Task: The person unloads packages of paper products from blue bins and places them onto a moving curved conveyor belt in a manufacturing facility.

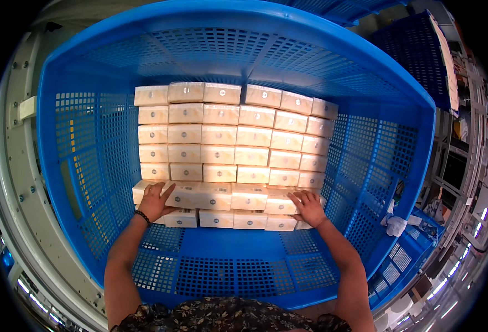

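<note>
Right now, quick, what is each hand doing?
Left hand: open, lying flat on the near row of cream packs in the blue crate.
Right hand: open, fingers spread flat on the same row, gripping nothing.

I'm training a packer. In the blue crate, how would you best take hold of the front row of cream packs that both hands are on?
Probably by its two ends, from above: the left hand and right hand press flat on the ends of the front row of packs. Squeezing inward should keep the row together.
</note>
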Available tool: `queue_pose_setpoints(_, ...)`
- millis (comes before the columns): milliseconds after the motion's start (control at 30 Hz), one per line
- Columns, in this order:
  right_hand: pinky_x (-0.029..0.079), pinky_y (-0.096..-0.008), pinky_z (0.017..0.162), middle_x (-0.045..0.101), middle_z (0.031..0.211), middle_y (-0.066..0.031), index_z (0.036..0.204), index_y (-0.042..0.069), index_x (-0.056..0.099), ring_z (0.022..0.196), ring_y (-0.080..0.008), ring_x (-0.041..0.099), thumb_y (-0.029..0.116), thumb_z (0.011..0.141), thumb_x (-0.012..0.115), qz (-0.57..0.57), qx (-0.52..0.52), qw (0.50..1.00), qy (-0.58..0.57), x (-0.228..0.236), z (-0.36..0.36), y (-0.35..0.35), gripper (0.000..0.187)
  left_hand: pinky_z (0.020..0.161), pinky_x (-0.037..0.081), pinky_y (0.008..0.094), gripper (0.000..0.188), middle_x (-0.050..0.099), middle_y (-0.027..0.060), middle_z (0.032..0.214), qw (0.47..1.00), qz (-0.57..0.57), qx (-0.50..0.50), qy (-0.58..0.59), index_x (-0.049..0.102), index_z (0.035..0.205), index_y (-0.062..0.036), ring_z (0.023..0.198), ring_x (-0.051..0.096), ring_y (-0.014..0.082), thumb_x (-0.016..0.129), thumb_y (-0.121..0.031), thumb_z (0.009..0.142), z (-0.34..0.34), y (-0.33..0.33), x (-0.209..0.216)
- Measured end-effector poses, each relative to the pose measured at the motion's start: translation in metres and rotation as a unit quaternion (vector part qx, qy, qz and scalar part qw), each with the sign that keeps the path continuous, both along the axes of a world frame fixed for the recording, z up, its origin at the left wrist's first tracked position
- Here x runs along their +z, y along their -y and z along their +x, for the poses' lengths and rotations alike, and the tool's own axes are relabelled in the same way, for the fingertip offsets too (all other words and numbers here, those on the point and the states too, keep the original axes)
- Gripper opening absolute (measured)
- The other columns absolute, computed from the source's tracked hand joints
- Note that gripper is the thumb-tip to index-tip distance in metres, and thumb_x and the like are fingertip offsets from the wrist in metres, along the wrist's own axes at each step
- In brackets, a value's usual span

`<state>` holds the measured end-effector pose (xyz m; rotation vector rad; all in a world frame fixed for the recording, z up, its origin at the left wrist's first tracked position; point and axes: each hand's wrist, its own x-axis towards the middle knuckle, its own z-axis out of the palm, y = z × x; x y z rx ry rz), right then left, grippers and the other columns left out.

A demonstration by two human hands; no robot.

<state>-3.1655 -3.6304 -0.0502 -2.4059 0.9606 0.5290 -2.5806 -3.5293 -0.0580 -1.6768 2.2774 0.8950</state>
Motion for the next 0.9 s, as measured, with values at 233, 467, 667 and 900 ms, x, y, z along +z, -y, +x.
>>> queue_pose_setpoints(233,0.038,-0.047,0.099,0.061,0.12,-0.0016,0.137,0.021,0.056,0.112,-0.0253,0.053,0.045,0.062,0.087,-0.049,-0.067,0.997,-0.001,-0.011,0.023,0.004,0.085,0.103,0.038,0.0474,0.088,0.056,0.014,0.127,1.0,-0.01,0.0,0.025,0.054,0.14,-0.0172,0.119,0.053,0.0312,0.091,-0.032,0.062,0.004,0.015,-0.009)
queue_pose_setpoints(467,0.04,-0.0462,0.093,0.063,0.111,-0.0024,0.124,0.016,0.064,0.105,-0.0256,0.056,0.006,0.057,0.078,-0.13,-0.059,0.986,0.088,0.081,0.023,0.045,0.069,0.099,0.04,0.0496,0.082,0.06,0.0116,0.115,0.988,-0.151,0.02,-0.013,0.058,0.133,-0.018,0.113,0.057,0.0294,0.091,-0.028,0.059,0.003,0.026,0.062)
queue_pose_setpoints(667,0.042,-0.0502,0.092,0.063,0.111,-0.008,0.117,0.01,0.064,0.101,-0.0324,0.056,0.013,0.061,0.077,-0.299,0.013,0.946,0.126,0.294,0.007,0.097,0.057,0.096,0.041,0.0508,0.068,0.06,0.0111,0.112,0.947,-0.313,0.075,-0.004,0.061,0.129,-0.021,0.107,0.06,0.0282,0.084,-0.026,0.065,-0.022,0.026,0.246)
queue_pose_setpoints(900,0.037,-0.0598,0.104,0.062,0.121,-0.0114,0.125,0.01,0.057,0.113,-0.0345,0.06,0.02,0.086,0.07,-0.516,0.178,0.827,0.135,0.554,0.049,0.143,0.043,0.091,0.041,0.0456,0.042,0.06,0.0071,0.106,0.837,-0.504,0.207,0.05,0.066,0.123,-0.0193,0.099,0.062,0.0236,0.068,-0.021,0.081,-0.009,-0.05,0.466)
